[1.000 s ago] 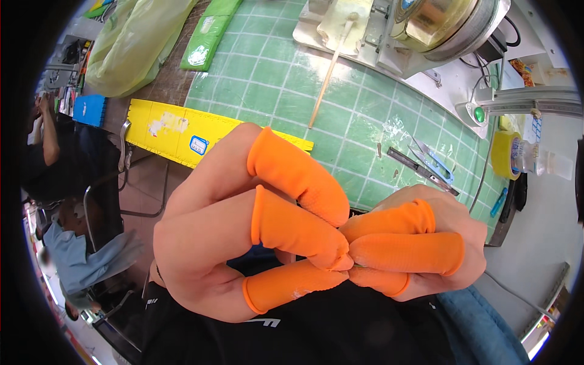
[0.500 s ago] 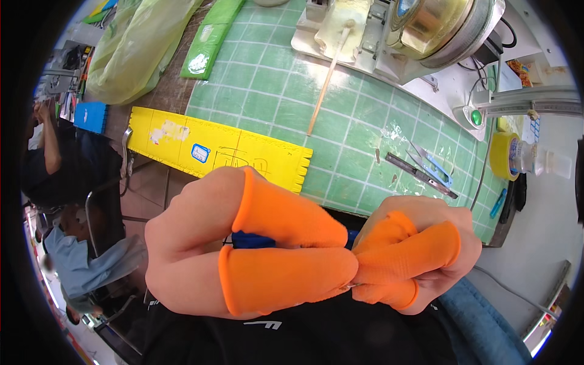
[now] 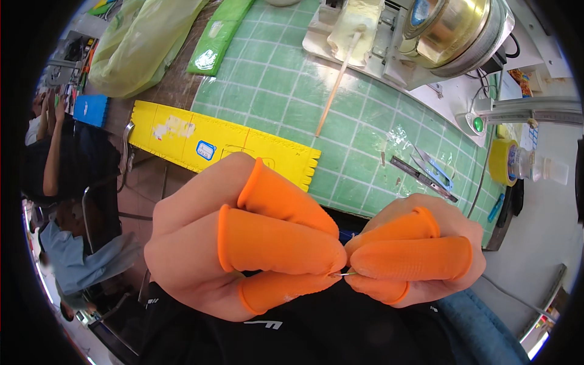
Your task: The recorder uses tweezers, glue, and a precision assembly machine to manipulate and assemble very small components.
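Orange rubber finger cots cover fingers of my left hand (image 3: 213, 228) and my right hand (image 3: 420, 252). The two hands meet fingertip to fingertip in front of my dark shirt. A thin, shiny wire-like piece (image 3: 343, 274) shows in the small gap between them. Both hands pinch it, one at each end; its ends are hidden under the fingertips, and its exact kind is too small to make out. A little dark blue shows behind the fingertips, mostly covered.
Beyond my hands lies a green gridded mat (image 3: 286, 91) with a yellow strip (image 3: 182, 139), tweezers (image 3: 435, 167), a dark slim knife-like tool (image 3: 423, 178) and a wooden stick (image 3: 331, 100). A machine with a brass-coloured drum (image 3: 453, 30) stands at the back right. Other people sit at left.
My left hand has turned, bringing its thumb into view below the fingers. My right fingers have shifted, and the wire-like piece shows more clearly. The view has moved slightly.
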Action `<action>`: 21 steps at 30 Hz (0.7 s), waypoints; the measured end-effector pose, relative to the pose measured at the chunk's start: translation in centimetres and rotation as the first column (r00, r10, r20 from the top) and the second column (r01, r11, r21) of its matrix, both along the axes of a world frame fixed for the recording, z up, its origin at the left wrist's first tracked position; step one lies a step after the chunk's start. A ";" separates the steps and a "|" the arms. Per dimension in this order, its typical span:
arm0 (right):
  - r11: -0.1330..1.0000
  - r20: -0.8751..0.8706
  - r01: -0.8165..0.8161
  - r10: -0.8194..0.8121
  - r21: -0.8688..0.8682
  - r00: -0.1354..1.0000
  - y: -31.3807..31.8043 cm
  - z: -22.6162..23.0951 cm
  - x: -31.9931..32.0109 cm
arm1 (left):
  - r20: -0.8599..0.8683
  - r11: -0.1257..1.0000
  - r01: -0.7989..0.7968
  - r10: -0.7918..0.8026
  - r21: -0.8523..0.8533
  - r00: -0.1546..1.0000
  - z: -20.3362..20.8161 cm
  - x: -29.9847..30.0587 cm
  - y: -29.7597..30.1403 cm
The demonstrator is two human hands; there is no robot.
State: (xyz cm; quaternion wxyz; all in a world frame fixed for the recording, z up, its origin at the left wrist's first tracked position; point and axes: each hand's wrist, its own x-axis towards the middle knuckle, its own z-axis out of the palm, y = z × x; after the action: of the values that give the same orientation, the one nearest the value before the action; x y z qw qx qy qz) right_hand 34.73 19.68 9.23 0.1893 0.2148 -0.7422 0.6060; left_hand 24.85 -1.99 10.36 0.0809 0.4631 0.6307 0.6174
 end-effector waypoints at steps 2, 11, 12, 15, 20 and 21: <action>0.997 0.008 -0.041 0.041 0.072 0.999 -0.3 0.5 0.0 | -0.118 0.987 0.079 -0.096 -0.138 0.988 1.0 -0.6 -0.5; 0.938 -0.276 0.180 -0.097 0.295 0.956 -4.8 -3.0 -1.8 | 0.733 0.984 -0.132 0.178 -0.120 0.657 -2.7 2.3 -5.0; 0.939 -0.301 0.163 -0.069 0.303 0.951 -5.3 -3.2 -2.1 | 0.762 0.992 -0.106 0.123 -0.072 0.636 -3.5 2.4 -5.9; 0.948 -0.336 0.104 0.004 0.302 0.942 -6.9 -3.6 -3.0 | 0.812 0.992 -0.126 0.094 -0.025 0.576 -4.3 3.5 -7.8; 0.931 -0.260 -0.020 0.122 0.366 0.958 -8.3 -4.1 -3.6 | 0.822 0.955 -0.296 0.188 -0.024 0.538 -6.2 5.0 -10.1; 0.904 -0.156 -0.041 0.118 0.425 0.981 -8.5 -4.1 -3.7 | 0.820 0.940 -0.332 0.247 -0.074 0.516 -6.5 4.7 -11.5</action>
State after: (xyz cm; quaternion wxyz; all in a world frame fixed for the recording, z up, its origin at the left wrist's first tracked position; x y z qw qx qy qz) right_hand 30.99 11.20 5.14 0.1793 0.3339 -0.8258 0.4177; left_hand 29.53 -13.47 3.82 0.2382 0.0154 0.5595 0.7938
